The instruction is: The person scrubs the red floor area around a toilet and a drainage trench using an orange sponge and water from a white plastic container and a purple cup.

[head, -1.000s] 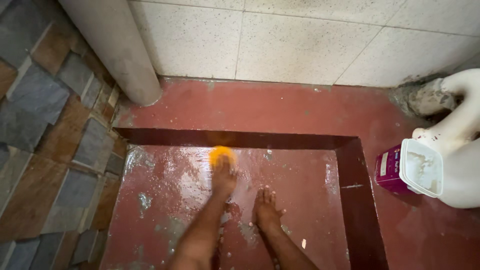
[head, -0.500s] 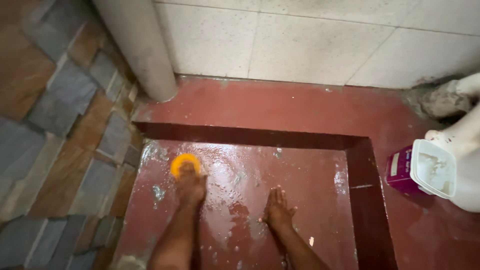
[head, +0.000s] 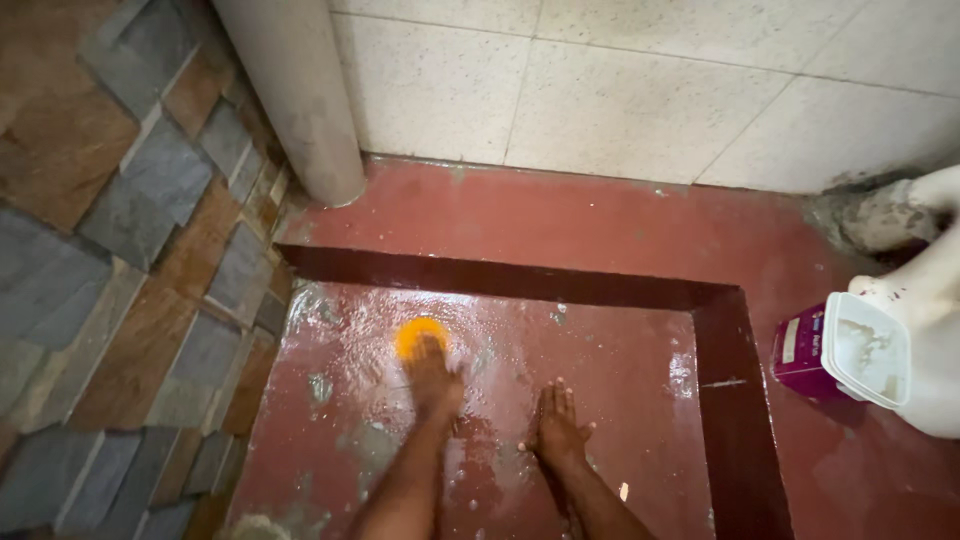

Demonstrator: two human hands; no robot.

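Pressing a yellow scrubber (head: 418, 333) flat on the wet floor, the left hand (head: 432, 378) lies over it, now further right than half a second ago. The right hand (head: 556, 430) rests spread, fingers splayed, on the sunken red floor (head: 620, 390). A dark raised border (head: 500, 280) frames it; a purple tub (head: 835, 350) stands at right below the speckled tiled wall (head: 620, 100).

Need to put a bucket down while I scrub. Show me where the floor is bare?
The red strip between the white wall and the dark step is bare from the pipe rightward. The wet sunken floor is free right of the right hand. It is crowded at the tub and around the left hand on the scrubber.
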